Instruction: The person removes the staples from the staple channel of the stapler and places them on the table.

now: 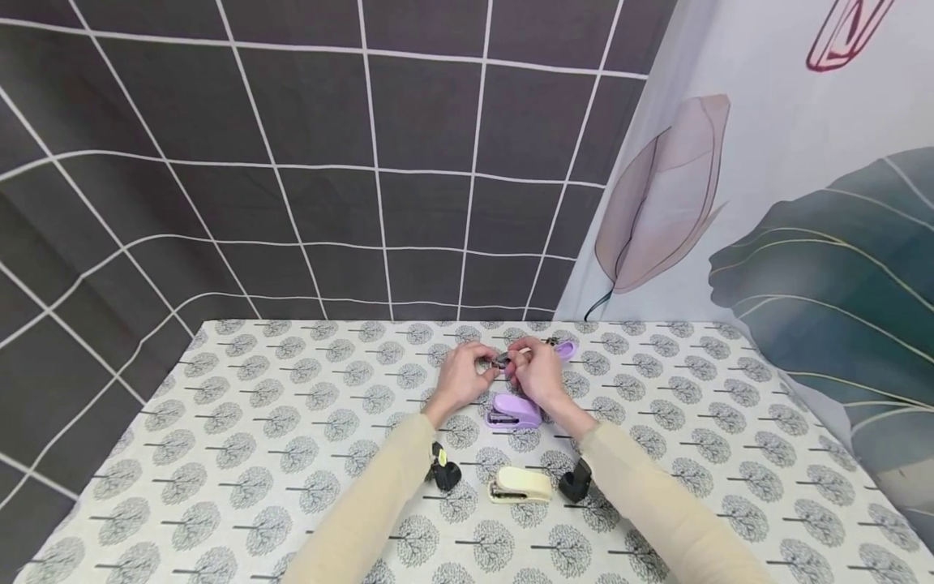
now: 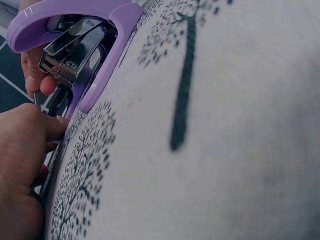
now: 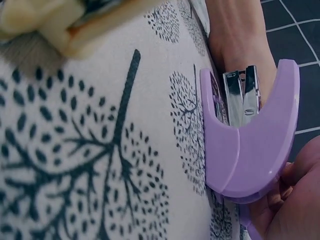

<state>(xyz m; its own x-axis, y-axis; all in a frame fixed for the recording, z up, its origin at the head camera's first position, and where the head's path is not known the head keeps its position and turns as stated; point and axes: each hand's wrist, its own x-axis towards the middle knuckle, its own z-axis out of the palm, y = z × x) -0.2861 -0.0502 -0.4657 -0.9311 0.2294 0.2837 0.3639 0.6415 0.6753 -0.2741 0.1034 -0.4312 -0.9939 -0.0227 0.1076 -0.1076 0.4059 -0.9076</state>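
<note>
At the far side of the table my left hand (image 1: 463, 377) and right hand (image 1: 538, 373) meet over a small dark metal piece (image 1: 501, 362). Thumb and fingers of the left hand pinch it from the left; the curled right fingers hold it from the other side. Its exact kind is largely hidden by the fingers. Just beyond the right hand shows a purple loop-shaped part (image 1: 565, 349). Closer to me than the hands stands a purple stapler (image 1: 514, 411), its metal magazine (image 2: 80, 50) visible in the left wrist view. Neither hand grips that stapler.
A cream stapler (image 1: 520, 485) lies nearer, between the forearms. Black wrist cameras sit on both sleeves, the left one (image 1: 445, 474) beside that stapler. A tree-print cloth (image 1: 292, 470) covers the table. Behind it hangs a dark checked curtain (image 1: 314, 203), with a leaf-patterned one (image 1: 773, 324) at right.
</note>
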